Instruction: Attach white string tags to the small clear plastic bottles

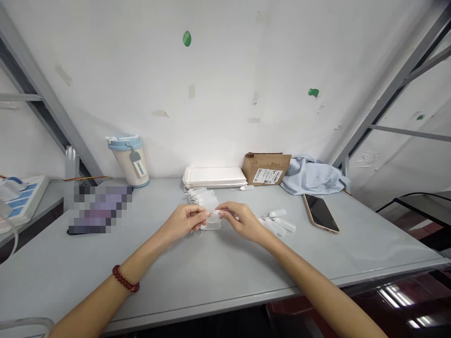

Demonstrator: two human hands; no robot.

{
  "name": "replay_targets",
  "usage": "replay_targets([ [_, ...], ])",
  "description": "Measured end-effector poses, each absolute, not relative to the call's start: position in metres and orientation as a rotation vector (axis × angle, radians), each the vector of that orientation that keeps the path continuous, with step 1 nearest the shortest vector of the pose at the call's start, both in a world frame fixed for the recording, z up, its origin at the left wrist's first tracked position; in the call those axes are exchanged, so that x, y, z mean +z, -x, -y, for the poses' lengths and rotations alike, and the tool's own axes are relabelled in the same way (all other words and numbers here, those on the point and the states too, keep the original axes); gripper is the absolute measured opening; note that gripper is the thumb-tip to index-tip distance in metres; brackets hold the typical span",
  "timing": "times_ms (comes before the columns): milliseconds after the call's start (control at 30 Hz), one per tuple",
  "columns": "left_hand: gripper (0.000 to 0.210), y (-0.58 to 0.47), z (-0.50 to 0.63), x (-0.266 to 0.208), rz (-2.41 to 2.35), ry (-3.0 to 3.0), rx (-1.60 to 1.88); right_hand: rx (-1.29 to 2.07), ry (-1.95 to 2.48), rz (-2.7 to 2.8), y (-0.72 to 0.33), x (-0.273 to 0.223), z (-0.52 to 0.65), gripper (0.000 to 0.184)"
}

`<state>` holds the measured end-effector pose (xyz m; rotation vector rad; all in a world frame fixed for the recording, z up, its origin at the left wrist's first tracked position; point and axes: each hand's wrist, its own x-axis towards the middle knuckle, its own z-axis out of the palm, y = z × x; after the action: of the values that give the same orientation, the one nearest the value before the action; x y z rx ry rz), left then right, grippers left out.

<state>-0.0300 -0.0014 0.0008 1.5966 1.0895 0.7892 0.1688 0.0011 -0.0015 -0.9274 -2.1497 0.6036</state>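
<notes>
My left hand and my right hand meet over the middle of the table. Thumb and fingers of each are pinched together on a small whitish, translucent piece; its exact kind cannot be made out. Just behind and beneath it lies a row of white translucent tag-like pieces with thin loops of string. To the right of my right hand rest several slim white tube-like pieces, some with strings. One more such piece lies farther back, in front of the cardboard box.
Along the wall stand a blue-lidded cup, a stack of white flat packs, a cardboard box and a crumpled blue cloth. A phone lies right, a blurred-out dark device left. A power strip sits far left.
</notes>
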Motion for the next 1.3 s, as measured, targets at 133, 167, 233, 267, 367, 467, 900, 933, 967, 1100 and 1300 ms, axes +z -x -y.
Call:
replay_targets([
  [133, 0.027, 0.031, 0.002, -0.001, -1.071, -1.602, 0.790, 0.595, 0.928, 2.178, -0.168, -0.004, 0.000, 0.026],
  [167, 0.026, 0.031, 0.002, -0.001, -1.072, -1.610, 0.784, 0.591, 0.926, 2.186, -0.168, -0.004, 0.001, 0.025],
  [233, 0.025, 0.030, 0.003, -0.001, -1.084, -1.610, 0.771, 0.577, 0.919, 2.203, -0.167, -0.006, 0.001, 0.025],
  [267, 0.025, 0.030, 0.003, 0.000, -1.094, -1.604, 0.764, 0.566, 0.912, 2.215, -0.167, -0.007, 0.001, 0.025],
  [367, 0.024, 0.031, 0.003, 0.003, -1.108, -1.579, 0.753, 0.517, 0.888, 2.265, -0.168, -0.007, 0.000, 0.025],
  [467, 0.024, 0.034, 0.001, 0.008, -1.131, -1.554, 0.777, 0.460, 0.909, 2.274, -0.172, -0.006, -0.004, 0.026],
  [900, 0.027, 0.048, -0.006, 0.011, -1.310, -1.499, 0.800, 0.174, 1.216, 2.177, -0.222, -0.021, -0.054, 0.019],
  [933, 0.027, 0.049, -0.006, 0.011, -1.312, -1.503, 0.794, 0.158, 1.239, 2.175, -0.225, -0.022, -0.056, 0.018],
  [967, 0.028, 0.051, -0.006, 0.012, -1.313, -1.507, 0.787, 0.140, 1.253, 2.174, -0.227, -0.023, -0.057, 0.019],
  [1100, 0.030, 0.057, -0.008, 0.013, -1.320, -1.517, 0.747, 0.050, 1.286, 2.183, -0.235, -0.025, -0.063, 0.021],
  [1300, 0.030, 0.056, -0.007, 0.012, -1.364, -1.519, 0.629, -0.065, 1.469, 2.273, -0.241, -0.032, -0.076, 0.032],
])
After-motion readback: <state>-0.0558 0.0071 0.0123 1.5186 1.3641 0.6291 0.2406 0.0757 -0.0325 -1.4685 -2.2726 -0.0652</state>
